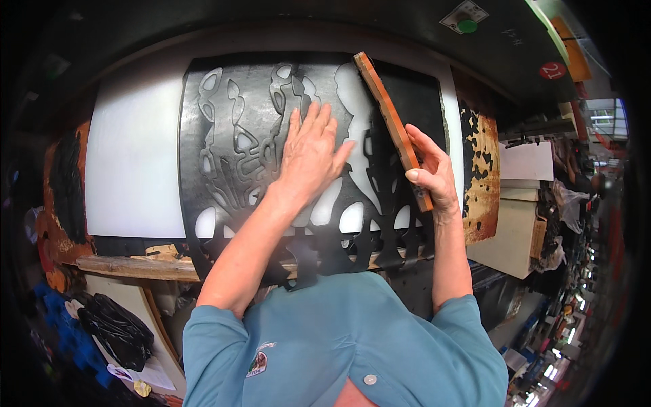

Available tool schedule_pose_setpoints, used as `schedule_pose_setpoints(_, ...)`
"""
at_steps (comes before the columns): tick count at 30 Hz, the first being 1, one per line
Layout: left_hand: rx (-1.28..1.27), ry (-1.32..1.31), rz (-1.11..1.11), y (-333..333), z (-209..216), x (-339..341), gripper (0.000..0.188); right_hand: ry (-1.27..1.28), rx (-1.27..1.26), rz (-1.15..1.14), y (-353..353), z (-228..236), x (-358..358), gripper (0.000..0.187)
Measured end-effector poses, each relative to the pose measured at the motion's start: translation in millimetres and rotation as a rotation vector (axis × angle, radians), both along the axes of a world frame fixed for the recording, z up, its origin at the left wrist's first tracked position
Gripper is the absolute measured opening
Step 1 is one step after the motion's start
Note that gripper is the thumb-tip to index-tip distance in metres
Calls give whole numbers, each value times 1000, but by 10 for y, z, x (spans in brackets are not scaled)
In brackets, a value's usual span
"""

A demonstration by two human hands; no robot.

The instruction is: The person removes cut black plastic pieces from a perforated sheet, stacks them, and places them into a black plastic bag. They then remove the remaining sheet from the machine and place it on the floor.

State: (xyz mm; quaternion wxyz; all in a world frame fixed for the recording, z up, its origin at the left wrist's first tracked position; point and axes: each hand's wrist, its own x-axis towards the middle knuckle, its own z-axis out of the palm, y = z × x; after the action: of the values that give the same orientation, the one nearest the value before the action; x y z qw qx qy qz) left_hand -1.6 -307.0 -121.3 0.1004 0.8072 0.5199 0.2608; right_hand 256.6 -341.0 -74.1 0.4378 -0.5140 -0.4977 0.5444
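Observation:
A black sheet of material (230, 102) with many cut-out shapes lies on a white cutting board (132, 156), its lower edge hanging off the front. My left hand (308, 152) lies flat on the sheet with fingers spread. My right hand (430, 178) grips a long orange-brown cutting die (390, 119), held on edge and tilted over the right part of the sheet.
A rusty orange surface (483, 176) borders the board on the right, with pale boards (519, 227) stacked beyond. A wooden ledge (135, 266) runs along the front. A black plastic bag (115, 329) lies at lower left. A dark machine head (339, 20) spans the top.

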Motion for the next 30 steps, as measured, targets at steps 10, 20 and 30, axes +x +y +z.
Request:
schedule_pose_setpoints(10, -287, -516, 117, -216, 89, 395, 27, 245, -26, -14, 55, -152, 167, 96)
schedule_pose_setpoints(20, -363, -535, 298, -300, -110, 320, 26, 552, 141, -166, -255, -224, 508, 96)
schedule_pose_setpoints(30, -189, -576, 202, -280, -247, 288, 23, 1248, 316, -153, -589, 609, 1159, 115)
